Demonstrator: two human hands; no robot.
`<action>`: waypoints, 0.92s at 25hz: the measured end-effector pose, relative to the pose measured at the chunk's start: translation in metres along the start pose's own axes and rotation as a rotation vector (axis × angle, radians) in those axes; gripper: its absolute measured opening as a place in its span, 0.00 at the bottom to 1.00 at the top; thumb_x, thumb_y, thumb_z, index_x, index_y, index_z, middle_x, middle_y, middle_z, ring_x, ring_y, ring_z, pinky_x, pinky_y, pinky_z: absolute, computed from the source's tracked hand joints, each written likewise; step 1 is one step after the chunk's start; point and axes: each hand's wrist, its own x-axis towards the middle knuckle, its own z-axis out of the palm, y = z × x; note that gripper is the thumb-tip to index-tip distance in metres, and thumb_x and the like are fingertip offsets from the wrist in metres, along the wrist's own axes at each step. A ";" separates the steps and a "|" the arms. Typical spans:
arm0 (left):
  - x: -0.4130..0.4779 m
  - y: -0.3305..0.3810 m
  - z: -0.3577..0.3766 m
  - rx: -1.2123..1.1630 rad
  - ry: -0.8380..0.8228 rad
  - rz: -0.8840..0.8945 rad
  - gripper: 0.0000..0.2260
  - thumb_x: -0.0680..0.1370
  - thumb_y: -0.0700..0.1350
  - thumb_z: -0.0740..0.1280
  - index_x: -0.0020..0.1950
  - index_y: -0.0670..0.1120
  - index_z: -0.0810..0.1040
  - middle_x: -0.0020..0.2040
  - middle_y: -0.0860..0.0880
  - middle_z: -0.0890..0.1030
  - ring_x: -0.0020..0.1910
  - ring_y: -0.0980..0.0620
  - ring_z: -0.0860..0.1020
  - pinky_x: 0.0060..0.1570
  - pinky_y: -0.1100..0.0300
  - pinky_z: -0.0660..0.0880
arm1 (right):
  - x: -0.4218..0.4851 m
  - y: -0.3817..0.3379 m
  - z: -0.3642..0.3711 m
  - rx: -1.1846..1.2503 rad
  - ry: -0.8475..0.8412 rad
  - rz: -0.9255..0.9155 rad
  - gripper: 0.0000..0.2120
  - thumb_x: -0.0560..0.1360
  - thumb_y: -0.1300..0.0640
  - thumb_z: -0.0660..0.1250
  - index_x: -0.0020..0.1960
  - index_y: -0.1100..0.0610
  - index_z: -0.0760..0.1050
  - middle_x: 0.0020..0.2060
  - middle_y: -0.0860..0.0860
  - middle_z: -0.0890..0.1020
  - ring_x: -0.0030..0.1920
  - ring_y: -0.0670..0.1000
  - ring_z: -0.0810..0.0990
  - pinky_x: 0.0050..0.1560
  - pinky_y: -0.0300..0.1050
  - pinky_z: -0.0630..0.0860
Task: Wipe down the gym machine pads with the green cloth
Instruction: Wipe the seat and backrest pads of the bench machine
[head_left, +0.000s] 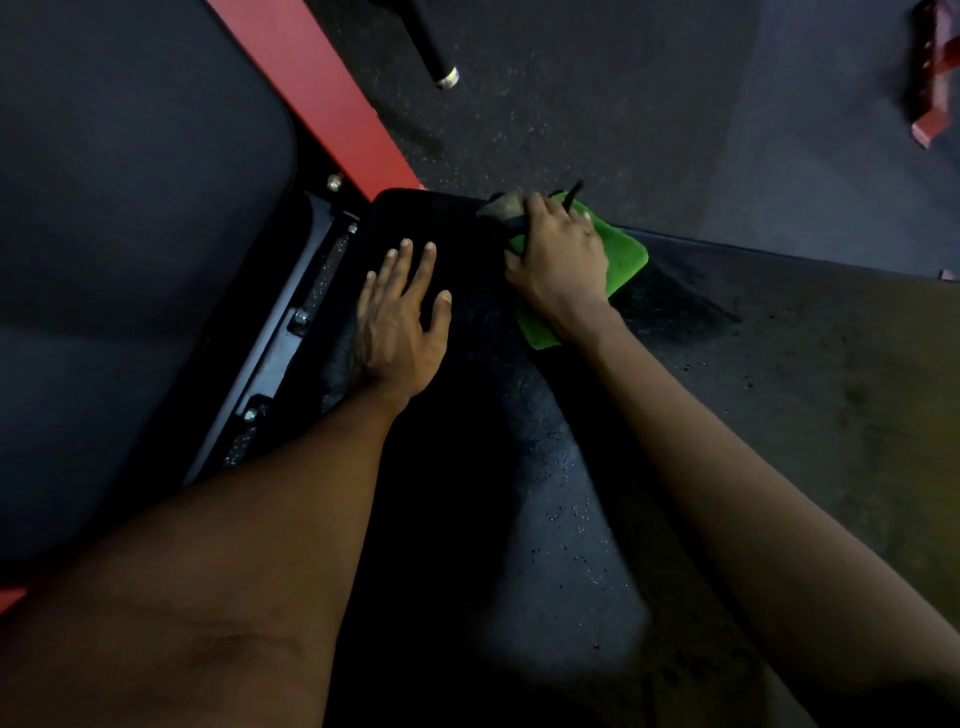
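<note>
left hand (400, 317): flat, fingers straight and spread, palm down on the black pad (457, 441); grasps nothing.
right hand (558, 254): fingers curled over the green cloth (626, 257), gripping it at the pad's far corner.
green cloth: under the right hand, sticking out to its right and toward the wrist.
dark object at right fingertips: can't tell what it is.
second pad (130, 234): left of the left hand, past the red frame bar (322, 93).

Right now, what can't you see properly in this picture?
Head view, green cloth: partly covered by the right hand.
Head view, dark lump at the right fingertips: too dim and covered to name.
Head view, black bar: cut off by the top edge.
Head view, pad: near end lost in shadow.
</note>
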 end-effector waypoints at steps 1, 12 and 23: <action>0.000 0.000 0.000 -0.001 0.002 0.002 0.27 0.82 0.56 0.53 0.80 0.50 0.62 0.81 0.46 0.60 0.80 0.48 0.56 0.78 0.51 0.49 | -0.005 0.008 -0.007 0.014 -0.011 0.013 0.20 0.76 0.49 0.65 0.64 0.57 0.71 0.64 0.57 0.77 0.64 0.62 0.74 0.67 0.57 0.68; 0.000 0.000 0.000 -0.009 0.004 0.000 0.27 0.82 0.56 0.52 0.80 0.50 0.63 0.80 0.45 0.61 0.80 0.48 0.57 0.78 0.51 0.50 | -0.067 0.029 -0.013 0.024 0.050 0.158 0.28 0.76 0.48 0.66 0.73 0.58 0.68 0.67 0.56 0.75 0.66 0.62 0.73 0.64 0.55 0.71; -0.001 -0.003 0.000 -0.005 -0.013 0.001 0.27 0.82 0.57 0.53 0.80 0.50 0.62 0.81 0.45 0.60 0.80 0.48 0.57 0.78 0.51 0.50 | -0.058 0.010 0.001 0.066 0.045 0.056 0.27 0.75 0.50 0.66 0.71 0.59 0.70 0.67 0.56 0.77 0.68 0.61 0.72 0.70 0.56 0.66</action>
